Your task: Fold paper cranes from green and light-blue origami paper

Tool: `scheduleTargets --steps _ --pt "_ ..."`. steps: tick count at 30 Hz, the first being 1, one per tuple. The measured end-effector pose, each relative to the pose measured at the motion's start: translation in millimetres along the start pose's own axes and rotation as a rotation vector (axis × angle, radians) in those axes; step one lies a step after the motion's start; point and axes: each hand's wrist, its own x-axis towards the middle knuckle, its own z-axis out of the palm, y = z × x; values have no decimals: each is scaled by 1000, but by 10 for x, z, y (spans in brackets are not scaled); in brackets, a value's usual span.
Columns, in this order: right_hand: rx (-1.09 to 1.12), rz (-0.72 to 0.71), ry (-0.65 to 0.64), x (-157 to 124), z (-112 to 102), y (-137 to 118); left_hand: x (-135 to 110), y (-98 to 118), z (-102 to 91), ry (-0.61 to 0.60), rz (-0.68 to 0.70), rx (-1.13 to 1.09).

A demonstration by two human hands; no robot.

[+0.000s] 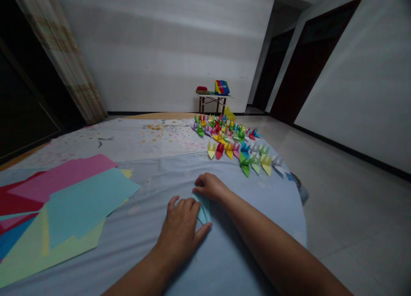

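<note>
A small piece of light blue paper (pixel 205 210), folded into a narrow pointed shape, lies on the cloth-covered table between my hands. My left hand (pixel 181 223) holds it from the left, the thumb at its lower end and the fingertips along its left edge. At the far end, my right hand (pixel 208 187) has its fingers curled and pinched on the paper's top corner. Part of the folds is hidden under the fingers.
Sheets of coloured paper, with a blue sheet (pixel 93 201) and a pink sheet (pixel 67 176) uppermost, are spread at the left. Rows of folded paper cranes (pixel 229 149) stand along the right side. A small side table (pixel 213 96) bears a colourful box (pixel 221 87) by the wall.
</note>
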Motion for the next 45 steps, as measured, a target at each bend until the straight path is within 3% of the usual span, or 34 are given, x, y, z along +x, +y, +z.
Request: scheduleTargets --steps 5,10,14,20,23,26,28,30,35,39,45 --pt "120 28 79 16 -55 32 12 -18 -8 129 -28 -26" --pt "275 226 240 10 -174 187 38 -80 -12 216 -46 -33" --pt "436 338 209 -41 -161 240 48 -116 26 221 -37 -6" --pt "483 356 102 -170 -146 227 42 -142 88 169 -66 42" --pt "267 237 199 -224 -227 225 30 -146 100 127 -73 39" --pt "0 -68 291 -269 -309 202 13 -149 109 111 -60 42" --pt "-75 -269 215 -295 -327 180 -5 -150 116 104 -55 51" --pt "-127 -383 92 -313 -309 168 -27 -147 126 98 -54 62" --pt "-181 -423 -63 -310 -192 206 -72 -129 168 83 -67 139" --pt "-195 -420 -60 -295 -147 233 -51 -128 235 90 -81 212" --pt "-222 -430 -55 -304 -172 201 11 -125 238 -79 -161 206"
